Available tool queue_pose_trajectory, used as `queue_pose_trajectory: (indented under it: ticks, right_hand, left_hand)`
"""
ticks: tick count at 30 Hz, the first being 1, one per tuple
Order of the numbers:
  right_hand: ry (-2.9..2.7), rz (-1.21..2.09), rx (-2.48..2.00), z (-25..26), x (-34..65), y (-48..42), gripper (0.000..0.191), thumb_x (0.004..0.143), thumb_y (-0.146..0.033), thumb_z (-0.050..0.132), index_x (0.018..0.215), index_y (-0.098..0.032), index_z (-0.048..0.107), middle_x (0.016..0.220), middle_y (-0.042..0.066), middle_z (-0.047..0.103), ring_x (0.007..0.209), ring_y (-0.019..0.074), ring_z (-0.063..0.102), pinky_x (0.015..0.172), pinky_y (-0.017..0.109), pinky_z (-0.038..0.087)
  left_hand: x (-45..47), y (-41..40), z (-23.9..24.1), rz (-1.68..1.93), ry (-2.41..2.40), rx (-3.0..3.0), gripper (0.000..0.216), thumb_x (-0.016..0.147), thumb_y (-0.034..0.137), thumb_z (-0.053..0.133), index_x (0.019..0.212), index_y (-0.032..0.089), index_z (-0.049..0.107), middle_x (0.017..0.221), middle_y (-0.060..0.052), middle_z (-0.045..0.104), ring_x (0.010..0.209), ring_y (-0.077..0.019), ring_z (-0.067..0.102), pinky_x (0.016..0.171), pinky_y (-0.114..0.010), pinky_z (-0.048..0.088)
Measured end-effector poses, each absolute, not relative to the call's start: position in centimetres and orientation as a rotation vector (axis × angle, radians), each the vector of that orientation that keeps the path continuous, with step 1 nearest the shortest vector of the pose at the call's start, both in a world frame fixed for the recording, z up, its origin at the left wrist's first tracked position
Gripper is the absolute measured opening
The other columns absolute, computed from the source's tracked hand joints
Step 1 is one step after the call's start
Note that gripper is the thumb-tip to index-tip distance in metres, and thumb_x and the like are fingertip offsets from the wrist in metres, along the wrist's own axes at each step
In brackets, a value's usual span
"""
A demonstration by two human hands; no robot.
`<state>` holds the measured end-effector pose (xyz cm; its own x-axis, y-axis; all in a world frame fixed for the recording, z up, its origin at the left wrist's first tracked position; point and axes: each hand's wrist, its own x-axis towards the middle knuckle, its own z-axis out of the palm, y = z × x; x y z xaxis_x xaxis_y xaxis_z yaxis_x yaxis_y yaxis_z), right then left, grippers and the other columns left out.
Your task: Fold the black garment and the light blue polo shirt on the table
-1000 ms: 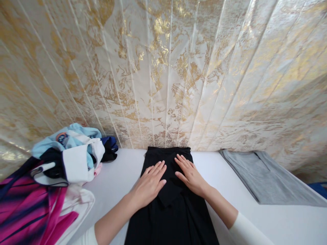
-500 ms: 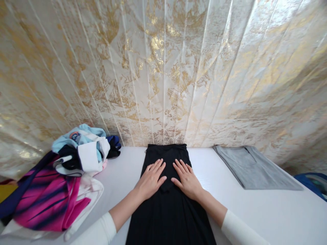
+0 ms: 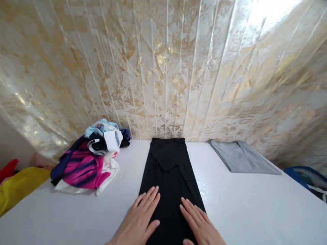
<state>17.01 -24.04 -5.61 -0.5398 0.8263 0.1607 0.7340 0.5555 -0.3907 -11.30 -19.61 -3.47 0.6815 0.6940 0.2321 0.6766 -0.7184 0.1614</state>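
Note:
A long black garment (image 3: 170, 173) lies flat on the white table (image 3: 250, 207), running from the back wall toward me, folded into a narrow strip. My left hand (image 3: 139, 221) rests flat on its near part with fingers stretched out. My right hand (image 3: 200, 224) lies flat beside it on the same cloth, fingers also extended. Neither hand holds anything.
A heap of clothes (image 3: 89, 160) in pink, navy, light blue and white sits at the back left. A folded grey garment (image 3: 242, 160) lies at the back right. Yellow and red cloth (image 3: 17, 183) shows at the far left, a blue thing (image 3: 306, 177) at the far right. A gold-patterned sheet (image 3: 166, 68) covers the wall.
Both hands have slid along the black garment from its far end toward me, staying flat. The view has pulled back, showing more table.

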Motion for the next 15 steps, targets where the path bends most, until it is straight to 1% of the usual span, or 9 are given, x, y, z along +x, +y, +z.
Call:
queue_pose_trajectory:
  ticks: [2,3,5,6,7,9,12,15]
  right_hand:
    - [-2.393,0.431,-1.289,-5.1,16.9,-24.4,0.071,0.088,-0.032,0.052,0.150,-0.031,0.017,0.153,0.003,0.022,0.135,0.0261,0.036,0.106,0.041,0.042]
    - [-2.321,0.435,-1.315,-4.7,17.0,-24.1,0.068,0.089,-0.027,0.048,0.150,-0.031,0.018,0.153,0.003,0.024,0.134,0.0240,0.037,0.106,0.039,0.042]
    - [-2.161,0.442,-1.380,-4.1,17.5,-22.7,0.061,0.091,-0.022,0.039,0.149,-0.028,0.022,0.150,0.006,0.036,0.131,0.0205,0.043,0.105,0.038,0.044]
    - [-2.089,0.447,-1.407,-3.9,17.9,-21.5,0.058,0.091,-0.021,0.036,0.148,-0.027,0.025,0.145,0.007,0.043,0.128,0.0194,0.047,0.103,0.038,0.045]
    - [-2.028,0.452,-1.431,-3.8,18.4,-20.2,0.056,0.091,-0.020,0.034,0.146,-0.026,0.029,0.139,0.007,0.051,0.125,0.0187,0.051,0.102,0.039,0.046]
    - [-1.953,0.433,-1.457,-3.6,19.4,-17.0,0.054,0.089,-0.015,0.032,0.141,-0.025,0.037,0.133,0.007,0.057,0.121,0.0181,0.055,0.100,0.039,0.047]
    - [-1.955,0.384,-1.516,-3.5,20.2,-12.0,0.054,0.083,-0.008,0.032,0.133,-0.021,0.047,0.127,0.008,0.062,0.118,0.0185,0.057,0.099,0.039,0.047]
    - [-2.018,0.332,-1.551,-3.5,19.8,-8.0,0.052,0.082,-0.003,0.033,0.127,-0.018,0.053,0.122,0.009,0.064,0.113,0.0189,0.060,0.097,0.037,0.047]
  left_hand:
    - [-9.4,-19.7,-2.2,0.456,1.138,2.779,0.061,0.092,0.026,0.050,0.147,0.026,0.024,0.152,-0.005,0.031,0.137,-0.0246,0.031,0.110,-0.042,0.032]
    - [-8.2,-19.6,-1.5,0.480,1.108,2.762,0.054,0.091,0.021,0.051,0.142,0.026,0.034,0.147,-0.005,0.039,0.134,-0.0237,0.035,0.108,-0.041,0.033]
    - [-5.8,-19.0,-0.2,0.497,1.008,2.759,0.039,0.089,0.012,0.050,0.125,0.026,0.052,0.130,-0.003,0.054,0.121,-0.0212,0.046,0.100,-0.036,0.039]
    - [-4.7,-18.5,0.2,0.494,0.957,2.777,0.035,0.088,0.008,0.049,0.117,0.026,0.056,0.121,-0.003,0.057,0.113,-0.0201,0.050,0.094,-0.034,0.042]
    - [-3.8,-17.8,0.4,0.490,0.918,2.803,0.033,0.087,0.006,0.047,0.112,0.025,0.059,0.115,-0.003,0.059,0.105,-0.0192,0.052,0.088,-0.032,0.043]
    - [-2.3,-16.0,0.3,0.492,0.875,2.867,0.030,0.088,0.005,0.045,0.106,0.024,0.061,0.107,-0.002,0.059,0.096,-0.0181,0.053,0.080,-0.030,0.044]
    - [-1.1,-12.7,-0.6,0.505,0.864,2.956,0.028,0.092,0.007,0.043,0.103,0.024,0.062,0.101,-0.001,0.059,0.090,-0.0169,0.053,0.076,-0.029,0.042]
    - [-0.7,-10.0,-1.2,0.480,0.827,3.014,0.023,0.093,0.010,0.046,0.098,0.024,0.064,0.098,0.000,0.058,0.085,-0.0155,0.053,0.073,-0.028,0.041]
